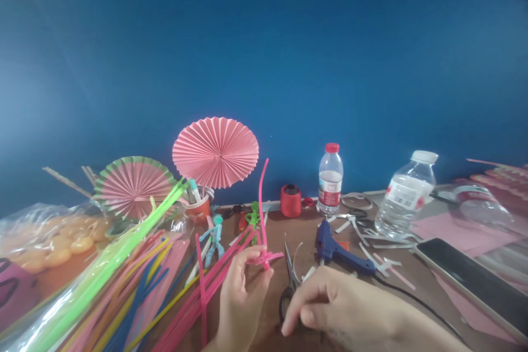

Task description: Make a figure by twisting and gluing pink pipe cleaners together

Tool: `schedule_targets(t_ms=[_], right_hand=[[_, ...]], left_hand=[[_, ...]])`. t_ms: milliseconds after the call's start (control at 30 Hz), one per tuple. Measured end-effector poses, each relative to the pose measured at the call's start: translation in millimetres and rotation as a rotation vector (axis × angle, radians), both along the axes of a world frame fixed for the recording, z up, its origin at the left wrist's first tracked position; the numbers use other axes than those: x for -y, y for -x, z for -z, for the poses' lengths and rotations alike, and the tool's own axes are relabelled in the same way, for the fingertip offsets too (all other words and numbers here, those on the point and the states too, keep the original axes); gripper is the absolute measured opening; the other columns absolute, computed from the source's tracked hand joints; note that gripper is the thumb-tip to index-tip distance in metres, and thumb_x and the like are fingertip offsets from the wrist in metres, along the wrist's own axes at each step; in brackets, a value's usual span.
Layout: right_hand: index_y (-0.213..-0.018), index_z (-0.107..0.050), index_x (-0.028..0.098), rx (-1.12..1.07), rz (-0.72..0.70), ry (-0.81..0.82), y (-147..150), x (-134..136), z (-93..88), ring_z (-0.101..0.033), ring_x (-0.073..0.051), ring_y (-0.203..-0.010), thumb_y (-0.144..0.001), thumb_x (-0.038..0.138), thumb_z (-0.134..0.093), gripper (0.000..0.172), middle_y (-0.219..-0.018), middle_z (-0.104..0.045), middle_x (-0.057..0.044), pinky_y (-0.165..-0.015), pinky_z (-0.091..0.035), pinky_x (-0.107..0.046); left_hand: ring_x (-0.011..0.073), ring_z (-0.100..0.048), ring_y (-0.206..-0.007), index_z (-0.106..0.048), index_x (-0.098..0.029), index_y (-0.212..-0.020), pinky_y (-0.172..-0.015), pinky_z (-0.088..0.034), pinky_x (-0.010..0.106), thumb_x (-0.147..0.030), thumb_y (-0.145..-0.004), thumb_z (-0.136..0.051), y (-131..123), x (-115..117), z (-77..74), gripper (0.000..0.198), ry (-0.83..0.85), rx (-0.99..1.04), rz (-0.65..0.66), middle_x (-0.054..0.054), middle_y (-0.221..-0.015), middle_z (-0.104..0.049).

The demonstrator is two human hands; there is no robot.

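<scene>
My left hand (243,300) pinches a bright pink pipe cleaner (265,258) between thumb and fingers. It is twisted into a small knot with short arms, and one long end stands straight up. Lower right of it, my right hand (330,302) hovers with bent fingers, thumb and forefinger apart, and nothing shows between them. Scissors (291,269) lie partly behind its fingertips; whether they touch is unclear. A blue glue gun (344,253) rests just beyond this hand. Loose pink pipe cleaners (187,313) lie left of my left hand.
Bagged green pipe cleaners (111,267) and a pink paper fan (216,151) in a cup (198,210) are at left. Bottles (330,181) (406,195), red tape (291,202), paper scraps (383,264) and a phone (474,280) occupy the right. A blue wall (272,66) rises behind.
</scene>
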State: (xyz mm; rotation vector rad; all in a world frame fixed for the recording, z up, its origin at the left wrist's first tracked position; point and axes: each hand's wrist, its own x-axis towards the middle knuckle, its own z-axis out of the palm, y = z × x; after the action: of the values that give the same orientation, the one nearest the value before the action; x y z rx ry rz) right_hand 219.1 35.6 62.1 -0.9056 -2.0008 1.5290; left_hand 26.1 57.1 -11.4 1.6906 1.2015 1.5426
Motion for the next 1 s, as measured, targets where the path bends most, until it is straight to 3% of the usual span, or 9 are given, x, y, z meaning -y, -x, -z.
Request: schedule_targets(t_ms=[133,200,333,400,500,633,700,800,1000], right_hand=[[-0.138,-0.029,0.025,-0.191,0.233,0.094,3,-2,1.8,-0.024,-0.007,-0.043,-0.084,0.055,-0.041,0.063,-0.056,-0.037,0.007,-0.041,-0.022,-0.019],[-0.13,-0.044,0.021,0.028,0.396,-0.062,4,-3,5.0,-0.03,-0.009,-0.047,-0.085,0.049,-0.045,0.053,-0.056,-0.04,0.005,-0.044,-0.024,-0.02],[-0.073,-0.072,0.014,0.13,0.097,-0.014,0,-3,8.9,-0.039,-0.009,-0.047,-0.079,0.052,-0.05,0.045,-0.052,-0.045,0.001,-0.047,-0.029,-0.022],[-0.102,-0.066,0.019,-0.114,-0.055,0.143,-1,-2,8.2,-0.037,-0.007,-0.044,-0.075,0.059,-0.051,0.051,-0.056,-0.045,0.004,-0.044,-0.03,-0.02],[-0.137,-0.03,0.025,-0.18,0.208,0.102,0,-3,6.3,-0.033,-0.008,-0.045,-0.076,0.055,-0.053,0.07,-0.059,-0.041,0.006,-0.043,-0.026,-0.018],[-0.092,-0.071,0.017,0.087,0.181,-0.051,0,-3,5.8,-0.036,-0.009,-0.049,-0.082,0.048,-0.049,0.039,-0.055,-0.045,0.003,-0.047,-0.026,-0.022],[-0.104,-0.066,0.021,-0.046,-0.017,0.098,0,-2,6.6,-0.036,-0.008,-0.046,-0.079,0.054,-0.049,0.044,-0.059,-0.047,0.003,-0.045,-0.027,-0.021],[-0.131,-0.04,0.028,-0.134,0.158,0.138,2,-1,9.0,-0.031,-0.007,-0.046,-0.079,0.056,-0.049,0.06,-0.06,-0.042,0.006,-0.043,-0.025,-0.019],[-0.098,-0.068,0.016,-0.148,0.063,0.161,2,-3,13.2,-0.029,-0.007,-0.046,-0.084,0.055,-0.041,0.049,-0.053,-0.036,0.005,-0.042,-0.022,-0.019]], left_hand=[[0.0178,-0.06,-0.098,-0.053,-0.024,-0.098,-0.085,-0.05,0.031,-0.016,-0.077,-0.06,-1,-1,1.3,0.024,-0.003,0.033,0.041,0.002,-0.1,-0.062],[0.0181,-0.059,-0.1,-0.053,-0.024,-0.098,-0.086,-0.049,0.031,-0.015,-0.076,-0.06,-1,-2,2.4,0.025,-0.009,0.042,0.048,0.002,-0.101,-0.062],[0.0183,-0.058,-0.1,-0.053,-0.023,-0.097,-0.088,-0.048,0.033,-0.017,-0.077,-0.06,1,-3,4.1,0.022,0.021,0.0,0.014,0.003,-0.101,-0.062],[0.0185,-0.059,-0.098,-0.053,-0.023,-0.097,-0.085,-0.049,0.033,-0.018,-0.077,-0.06,1,-2,3.8,0.022,0.021,-0.006,0.006,0.003,-0.1,-0.062],[0.0182,-0.06,-0.096,-0.053,-0.023,-0.097,-0.083,-0.05,0.031,-0.018,-0.076,-0.061,0,-2,2.6,0.023,0.0,0.026,0.028,0.003,-0.099,-0.062],[0.0177,-0.059,-0.099,-0.054,-0.024,-0.096,-0.085,-0.05,0.03,-0.016,-0.076,-0.061,0,-2,2.8,0.022,0.011,0.038,0.034,0.003,-0.101,-0.062],[0.0179,-0.06,-0.096,-0.055,-0.023,-0.095,-0.083,-0.051,0.03,-0.016,-0.075,-0.061,0,-3,3.5,0.022,0.022,0.023,0.014,0.003,-0.1,-0.063],[0.018,-0.06,-0.095,-0.055,-0.023,-0.096,-0.083,-0.051,0.031,-0.017,-0.075,-0.062,0,-2,3.7,0.023,0.015,0.034,0.009,0.003,-0.099,-0.063],[0.0177,-0.059,-0.098,-0.055,-0.024,-0.095,-0.083,-0.051,0.029,-0.017,-0.074,-0.063,0,-2,2.9,0.023,0.001,0.023,0.007,0.002,-0.099,-0.063]])
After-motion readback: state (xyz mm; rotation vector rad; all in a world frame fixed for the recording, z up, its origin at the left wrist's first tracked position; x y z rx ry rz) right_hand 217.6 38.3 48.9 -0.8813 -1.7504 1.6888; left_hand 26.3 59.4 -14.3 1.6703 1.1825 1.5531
